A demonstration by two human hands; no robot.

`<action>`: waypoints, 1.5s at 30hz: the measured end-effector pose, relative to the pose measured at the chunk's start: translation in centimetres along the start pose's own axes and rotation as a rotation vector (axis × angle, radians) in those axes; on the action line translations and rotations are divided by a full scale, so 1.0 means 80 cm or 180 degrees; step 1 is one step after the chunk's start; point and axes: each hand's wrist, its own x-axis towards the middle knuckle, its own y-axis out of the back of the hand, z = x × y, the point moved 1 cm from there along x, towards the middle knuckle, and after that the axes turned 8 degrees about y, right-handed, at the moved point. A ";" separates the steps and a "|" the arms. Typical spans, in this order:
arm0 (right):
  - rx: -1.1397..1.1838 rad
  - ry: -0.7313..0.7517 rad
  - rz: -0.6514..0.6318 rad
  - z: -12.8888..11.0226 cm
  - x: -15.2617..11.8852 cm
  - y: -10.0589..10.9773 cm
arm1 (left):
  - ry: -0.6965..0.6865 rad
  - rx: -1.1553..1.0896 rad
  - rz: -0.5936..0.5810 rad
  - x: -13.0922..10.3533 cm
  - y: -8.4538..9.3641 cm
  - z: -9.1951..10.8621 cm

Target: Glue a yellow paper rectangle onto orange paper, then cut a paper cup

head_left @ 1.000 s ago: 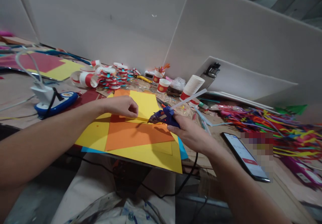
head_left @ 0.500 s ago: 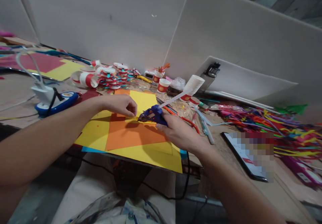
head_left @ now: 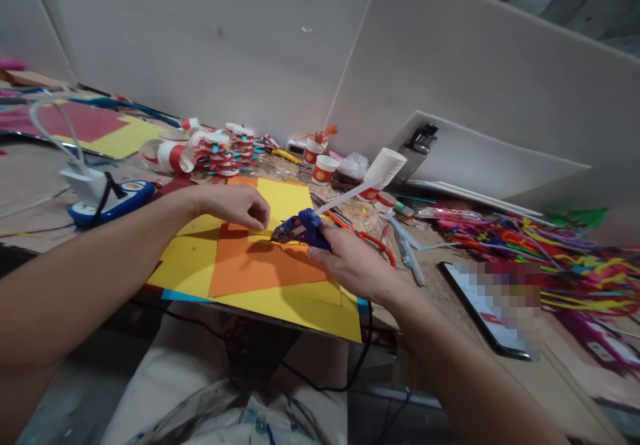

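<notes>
My right hand (head_left: pixel 353 265) grips a blue hot glue gun (head_left: pixel 299 226) with a white glue stick poking out of its back. Its nozzle points left and touches down on a small yellow paper strip (head_left: pixel 260 237), which my left hand (head_left: pixel 235 205) pinches with fingertips. The strip lies on an orange paper sheet (head_left: pixel 260 266) that rests on larger yellow sheets (head_left: pixel 295 306) at the table's front edge. The gun's black cord (head_left: pixel 367 338) hangs off the table edge.
A phone (head_left: pixel 480 312) lies right of my right hand, beside a heap of coloured pipe cleaners (head_left: pixel 540 252). Paper cups (head_left: pixel 383 172), red-and-white paper rolls (head_left: pixel 210 148) and red scissors (head_left: pixel 375 242) crowd the back. A blue-and-white device (head_left: pixel 107 202) with cables sits left.
My right hand has slid the glue gun leftward along the paper until the nozzle meets the strip by my left fingertips. My left hand has barely moved.
</notes>
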 end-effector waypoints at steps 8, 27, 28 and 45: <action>0.0060 0.0282 0.0017 -0.006 0.023 -0.017 | -0.0040 -0.0082 -0.0080 0.003 0.002 -0.005; 0.0151 0.0220 -0.0046 -0.007 0.010 -0.006 | 0.0052 -0.0142 -0.0170 0.004 0.004 -0.010; 0.0111 0.0184 -0.0046 -0.006 0.007 -0.004 | 0.0056 -0.0125 -0.0161 0.004 0.004 -0.010; 0.0221 0.0301 -0.0051 -0.023 0.023 -0.016 | -0.0015 -0.0210 -0.0019 0.003 0.003 -0.010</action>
